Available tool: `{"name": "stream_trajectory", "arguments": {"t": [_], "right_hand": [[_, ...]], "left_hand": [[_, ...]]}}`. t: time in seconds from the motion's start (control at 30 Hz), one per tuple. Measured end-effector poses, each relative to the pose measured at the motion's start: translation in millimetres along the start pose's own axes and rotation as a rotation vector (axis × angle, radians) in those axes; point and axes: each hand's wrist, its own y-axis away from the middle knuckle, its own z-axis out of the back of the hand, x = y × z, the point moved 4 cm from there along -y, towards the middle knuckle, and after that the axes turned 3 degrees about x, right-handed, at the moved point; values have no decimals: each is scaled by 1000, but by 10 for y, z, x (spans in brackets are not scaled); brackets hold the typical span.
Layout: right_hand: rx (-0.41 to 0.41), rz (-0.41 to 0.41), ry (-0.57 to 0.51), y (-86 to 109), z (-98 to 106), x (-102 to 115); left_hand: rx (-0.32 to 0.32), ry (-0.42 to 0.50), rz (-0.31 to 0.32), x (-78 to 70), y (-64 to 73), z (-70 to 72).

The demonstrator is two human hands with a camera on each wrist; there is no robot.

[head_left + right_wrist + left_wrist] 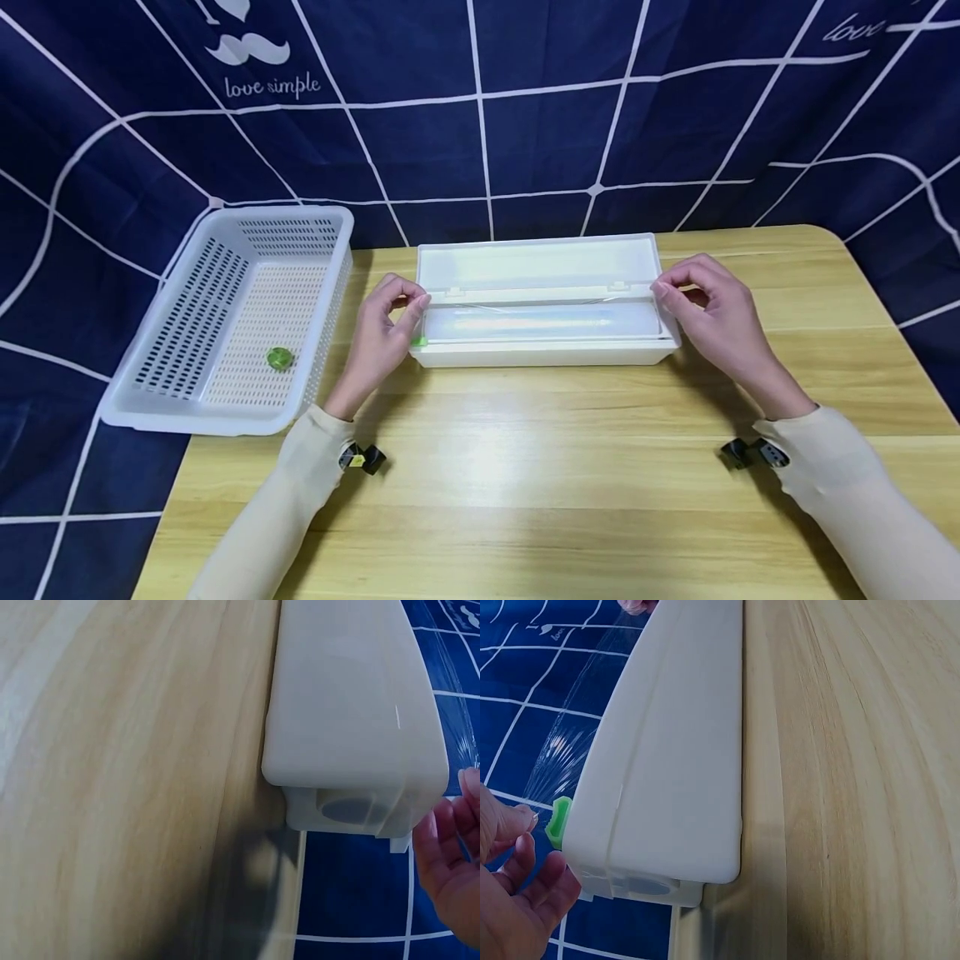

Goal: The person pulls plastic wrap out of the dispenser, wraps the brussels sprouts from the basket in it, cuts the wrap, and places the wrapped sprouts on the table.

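Note:
A long white cling film dispenser (540, 356) lies crosswise on the table, its translucent lid (536, 262) raised at the back. Inside is a shiny roll of film (525, 322). My left hand (386, 329) pinches one corner of the clear cling film (559, 754) between thumb and forefinger at the left end. Beside those fingers, a green slider (558, 823) sits on the dispenser's edge. At the opposite end, my right hand (716, 312) pinches the other corner. The sheet stretches between both hands, with creases fanning out from the left fingertips in the left wrist view.
To the left stands a white perforated basket (195, 418), with a small round green item (281, 358) on its bottom. Dark blue cloth with white lines (540, 142) hangs behind the wooden table (487, 500).

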Motion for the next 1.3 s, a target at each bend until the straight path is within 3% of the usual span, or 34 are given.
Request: {"name": "stream_trajectory", "arguments": {"t": [0.3, 0.53, 0.73, 0.93, 1.3], "right_hand": [[9, 10, 18, -71, -15, 50], [8, 97, 37, -66, -118, 113], [-31, 168, 63, -24, -69, 144], [-32, 181, 46, -7, -36, 151], [-30, 149, 13, 4, -34, 157]], "left_hand": [[-18, -5, 6, -35, -2, 48], [-38, -17, 10, -49, 44, 123], [-37, -41, -22, -76, -6, 120], [-42, 24, -56, -103, -49, 97], [-41, 131, -2, -143, -20, 46]]}}
